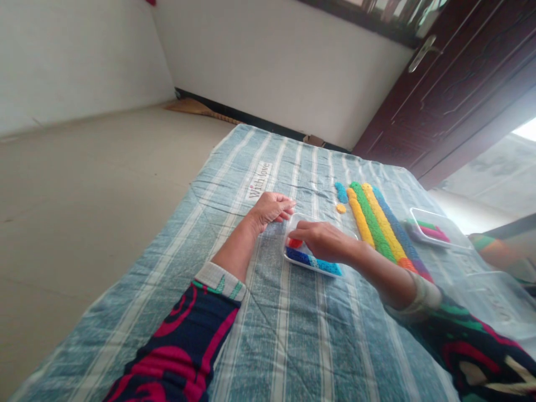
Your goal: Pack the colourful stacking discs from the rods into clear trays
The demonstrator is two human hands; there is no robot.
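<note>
My left hand (274,209) is closed, thumb and fingers pressed together beside the far left corner of a clear plastic box (310,269). Anything small between those fingertips is hidden. My right hand (321,239) reaches into the box from the right, fingers bent down and closed around red discs (295,243) at its left end. Along the near side of the box runs a row of dark blue discs (298,256), followed by light blue discs (329,267). The right hand hides part of the box's inside.
Right of the box lie long rows of yellow, green (372,223) and blue discs, a short blue row (341,192) and one loose yellow disc (340,208). A second clear box (450,229) holds pink and green pieces. A striped cloth (259,346) covers the surface.
</note>
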